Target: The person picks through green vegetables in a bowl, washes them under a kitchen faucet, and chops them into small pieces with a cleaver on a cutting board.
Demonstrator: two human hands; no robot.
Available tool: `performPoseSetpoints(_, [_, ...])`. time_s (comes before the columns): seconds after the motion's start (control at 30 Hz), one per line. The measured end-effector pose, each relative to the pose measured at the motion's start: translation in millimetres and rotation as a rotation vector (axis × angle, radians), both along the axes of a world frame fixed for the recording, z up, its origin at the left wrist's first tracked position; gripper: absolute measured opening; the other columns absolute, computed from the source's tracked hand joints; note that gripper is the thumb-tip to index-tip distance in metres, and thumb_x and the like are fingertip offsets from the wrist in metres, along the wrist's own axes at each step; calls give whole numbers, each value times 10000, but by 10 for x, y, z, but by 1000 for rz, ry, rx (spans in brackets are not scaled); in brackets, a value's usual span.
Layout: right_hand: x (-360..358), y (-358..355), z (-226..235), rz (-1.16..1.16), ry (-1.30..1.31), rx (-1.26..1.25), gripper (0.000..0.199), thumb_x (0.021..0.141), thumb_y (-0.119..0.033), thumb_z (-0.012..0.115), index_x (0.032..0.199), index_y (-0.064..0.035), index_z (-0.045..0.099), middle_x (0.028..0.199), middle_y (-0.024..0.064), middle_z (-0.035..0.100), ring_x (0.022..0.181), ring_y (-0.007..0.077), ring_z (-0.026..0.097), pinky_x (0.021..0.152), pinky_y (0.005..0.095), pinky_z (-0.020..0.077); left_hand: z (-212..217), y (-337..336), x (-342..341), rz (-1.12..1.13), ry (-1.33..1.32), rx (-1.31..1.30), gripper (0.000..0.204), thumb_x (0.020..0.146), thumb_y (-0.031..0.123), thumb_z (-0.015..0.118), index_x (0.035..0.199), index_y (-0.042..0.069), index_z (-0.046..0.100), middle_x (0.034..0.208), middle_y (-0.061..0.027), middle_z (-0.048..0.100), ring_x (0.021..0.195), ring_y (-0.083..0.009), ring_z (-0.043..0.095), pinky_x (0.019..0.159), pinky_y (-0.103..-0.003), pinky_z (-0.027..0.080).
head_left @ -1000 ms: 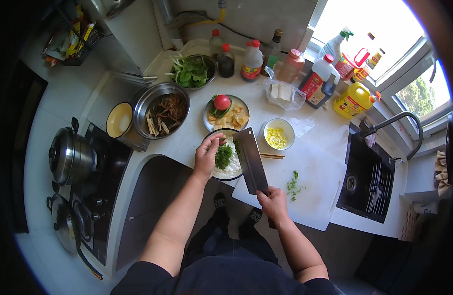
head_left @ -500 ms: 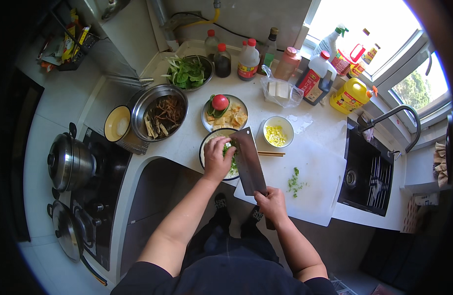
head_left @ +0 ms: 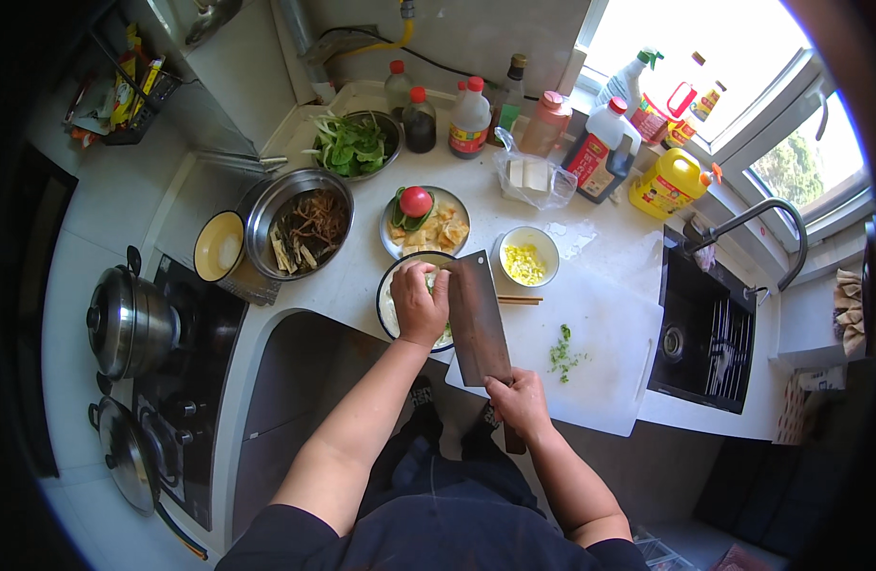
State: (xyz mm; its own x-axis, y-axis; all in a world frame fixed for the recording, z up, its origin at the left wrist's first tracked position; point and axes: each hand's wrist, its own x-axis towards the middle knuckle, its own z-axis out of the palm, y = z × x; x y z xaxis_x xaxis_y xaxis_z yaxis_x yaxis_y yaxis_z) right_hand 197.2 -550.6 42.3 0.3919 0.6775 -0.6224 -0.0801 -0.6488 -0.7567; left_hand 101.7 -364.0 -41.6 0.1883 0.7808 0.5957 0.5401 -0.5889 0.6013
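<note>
Fingers of right hand [head_left: 520,403] grip cleaver [head_left: 477,319]; left hand [head_left: 421,305] over plate [head_left: 388,306].

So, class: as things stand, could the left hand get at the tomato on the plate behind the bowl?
Probably yes: the left hand rests over the bowl, and the tomato sits uncovered just beyond, with nothing between.

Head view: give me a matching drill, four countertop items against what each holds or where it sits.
Items:
1. cleaver
2. small white bowl
3. large steel bowl
4. tomato

Descriptions:
A. holds yellow chopped bits
B. sits on a plate with fried pieces
C. gripped by the right hand, blade beside the left hand
D. holds brown strips

Pairs: 1-C, 2-A, 3-D, 4-B
</note>
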Motion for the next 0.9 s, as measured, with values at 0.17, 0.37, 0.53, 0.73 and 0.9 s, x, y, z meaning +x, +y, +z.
performPoseSetpoints(0.17, [-9,-41,-14,30,-31,55,211,831,-139,642,721,35,592,556,39,535,421,102,496,395,270,392,-67,40,1,70,113,-106,186,837,154,641,942,54,524,945,-115,581,927,-327,546,825,-426,415])
performPoseSetpoints(0.37, [64,-81,-71,7,-29,-6,239,811,-199,644,783,39,635,562,46,561,453,120,531,443,293,441,-15,0,-80,-107,-18,-172,197,835,207,663,944,70,572,1039,-120,593,973,-328,565,819,-432,439])
performPoseSetpoints(0.53, [57,-84,-65,25,-35,41,212,835,-150,633,735,33,602,567,46,549,423,103,508,398,267,407,260,-194,62,-100,-26,78,210,842,213,655,945,65,548,984,-132,573,969,-336,545,837,-431,421])
performPoseSetpoints(0.73, [75,-113,-49,12,-45,23,223,828,-180,636,787,39,631,567,48,563,449,110,528,433,286,433,-116,-61,-141,-71,26,-302,189,851,129,622,1006,38,566,959,-116,611,896,-284,598,860,-388,427])
performPoseSetpoints(0.9, [112,-133,-49,7,-63,43,231,824,-195,637,819,35,653,568,50,575,462,114,539,457,292,448,215,-61,-199,-266,-629,-916,453,977,367,457,1263,17,491,1152,-134,620,1026,-220,618,903,-334,433])
